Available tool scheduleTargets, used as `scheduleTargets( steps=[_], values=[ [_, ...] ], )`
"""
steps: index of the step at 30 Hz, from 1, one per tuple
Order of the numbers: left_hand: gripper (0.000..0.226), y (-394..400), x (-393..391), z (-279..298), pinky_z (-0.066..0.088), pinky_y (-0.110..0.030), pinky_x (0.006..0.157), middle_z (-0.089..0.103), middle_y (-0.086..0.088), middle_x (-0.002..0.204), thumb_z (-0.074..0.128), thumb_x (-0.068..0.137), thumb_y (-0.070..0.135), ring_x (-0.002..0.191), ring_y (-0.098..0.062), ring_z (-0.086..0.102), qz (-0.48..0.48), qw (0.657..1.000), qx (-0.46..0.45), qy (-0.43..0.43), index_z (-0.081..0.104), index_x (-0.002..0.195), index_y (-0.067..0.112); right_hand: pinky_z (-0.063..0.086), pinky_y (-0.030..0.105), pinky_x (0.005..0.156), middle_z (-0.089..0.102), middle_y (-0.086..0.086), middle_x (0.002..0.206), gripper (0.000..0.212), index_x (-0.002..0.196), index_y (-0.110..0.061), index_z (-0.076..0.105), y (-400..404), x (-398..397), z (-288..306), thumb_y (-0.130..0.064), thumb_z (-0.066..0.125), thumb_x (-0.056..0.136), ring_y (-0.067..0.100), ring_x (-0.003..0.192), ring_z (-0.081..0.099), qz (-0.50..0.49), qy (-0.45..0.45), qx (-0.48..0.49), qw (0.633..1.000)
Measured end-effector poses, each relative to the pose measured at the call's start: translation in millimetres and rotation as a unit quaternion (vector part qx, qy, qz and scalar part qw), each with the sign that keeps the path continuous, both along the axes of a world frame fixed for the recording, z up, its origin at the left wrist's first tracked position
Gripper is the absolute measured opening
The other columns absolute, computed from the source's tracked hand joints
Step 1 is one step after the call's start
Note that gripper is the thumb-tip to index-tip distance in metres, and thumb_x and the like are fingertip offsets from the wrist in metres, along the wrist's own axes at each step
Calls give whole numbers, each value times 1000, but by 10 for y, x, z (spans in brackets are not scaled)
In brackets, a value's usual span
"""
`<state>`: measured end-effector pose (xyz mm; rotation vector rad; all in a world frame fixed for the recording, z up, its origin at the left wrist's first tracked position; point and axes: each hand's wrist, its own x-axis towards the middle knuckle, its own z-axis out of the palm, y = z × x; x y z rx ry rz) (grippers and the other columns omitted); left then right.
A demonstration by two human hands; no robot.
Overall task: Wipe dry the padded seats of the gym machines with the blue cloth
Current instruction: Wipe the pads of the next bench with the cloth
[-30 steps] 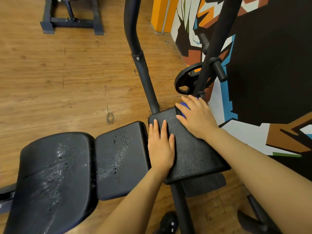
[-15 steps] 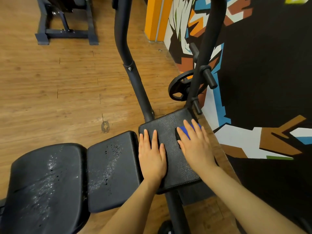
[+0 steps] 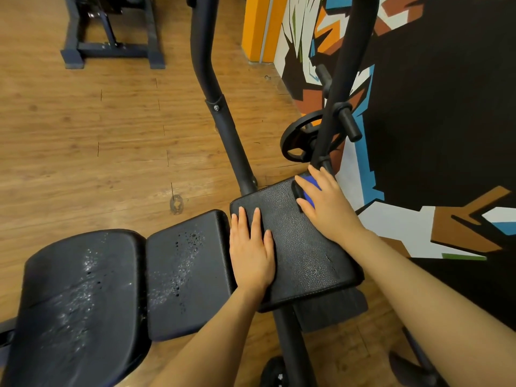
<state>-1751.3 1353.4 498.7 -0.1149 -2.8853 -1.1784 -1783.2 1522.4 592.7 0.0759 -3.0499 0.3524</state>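
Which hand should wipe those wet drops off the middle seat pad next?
Probably the right hand: it already presses the blue cloth on the right pad's far corner. The left hand is nearer the wet middle pad, but lies flat with no cloth.

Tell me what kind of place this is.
Most likely a gym: a padded bench on a black metal frame, a weight plate by the mural wall, and another rack on the wood floor.
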Motion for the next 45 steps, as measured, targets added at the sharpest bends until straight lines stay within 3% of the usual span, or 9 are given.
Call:
scheduleTargets(
  steps=[6, 13, 18, 21, 29, 36, 40, 42, 45],
  values=[
    [65, 8, 9, -20, 7, -34, 118, 21, -12, 160, 20, 94, 48, 149, -29, 12, 5, 1000, 6, 2, 35, 150, 18, 14, 33, 112, 31, 15, 155, 54, 146, -13, 44, -28, 476, 22, -23, 61, 95, 35, 146, 22, -10, -13, 9, 1000],
    [64, 1, 6, -22, 8, -35, 119, 20, -12, 161, 19, 95, 47, 149, -29, 12, 4, 1000, -4, 2, 33, 151, 19, 22, 38, 107, 40, 20, 149, 52, 139, -9, 53, -58, 545, -26, -19, 68, 90, 42, 139, 33, -13, -3, 44, 999],
    [64, -4, 4, -25, 6, -34, 118, 20, -12, 161, 19, 95, 46, 149, -30, 12, 2, 1000, -13, 3, 33, 151, 18, 27, 50, 113, 32, 23, 153, 51, 141, -8, 49, -61, 142, -41, -17, 64, 93, 45, 143, 24, -31, 14, 2, 999],
    [65, -5, 6, -20, 4, -33, 118, 18, -11, 161, 17, 95, 47, 150, -28, 10, -1, 1000, -9, -1, 31, 152, 19, 19, 44, 118, 22, 18, 158, 52, 147, -12, 41, -49, -23, -13, -21, 57, 98, 38, 147, 14, -40, 1, -18, 999],
    [67, 8, 6, 3, 7, -35, 119, 16, -10, 162, 16, 93, 49, 150, -27, 8, 1, 1000, 2, -5, 31, 152, 19, 17, 36, 116, 25, 11, 158, 53, 147, -15, 40, 69, 345, 60, -22, 57, 98, 29, 147, 18, -28, -28, -77, 996],
    [68, -1, 5, -2, 9, -37, 119, 18, -12, 161, 16, 93, 49, 150, -29, 10, 0, 1000, -5, -5, 33, 151, 17, 17, 35, 113, 31, 11, 156, 52, 145, -16, 45, 92, 791, -8, -18, 60, 95, 31, 146, 21, -21, -36, -51, 998],
    [67, 2, 10, -11, 7, -35, 119, 18, -12, 161, 16, 94, 48, 150, -29, 11, 1, 1000, -9, 0, 32, 151, 17, 30, 48, 110, 37, 20, 151, 51, 140, -11, 52, 63, 592, -36, -18, 66, 91, 43, 141, 29, -1, -11, 19, 1000],
    [68, 1, 10, -10, 4, -33, 118, 16, -12, 162, 14, 93, 48, 150, -28, 9, 0, 1000, -13, -4, 31, 152, 18, 32, 56, 110, 32, 20, 154, 50, 141, -13, 50, 1, 389, -10, -22, 63, 94, 43, 144, 24, 2, -14, 62, 998],
    [68, -5, 10, -7, 6, -34, 119, 17, -12, 161, 14, 94, 48, 150, -29, 10, 1, 1000, -13, -2, 30, 152, 18, 28, 56, 114, 22, 15, 159, 49, 146, -18, 43, -125, 155, 37, -32, 51, 100, 37, 148, 13, 12, -30, 126, 991]
  ],
)
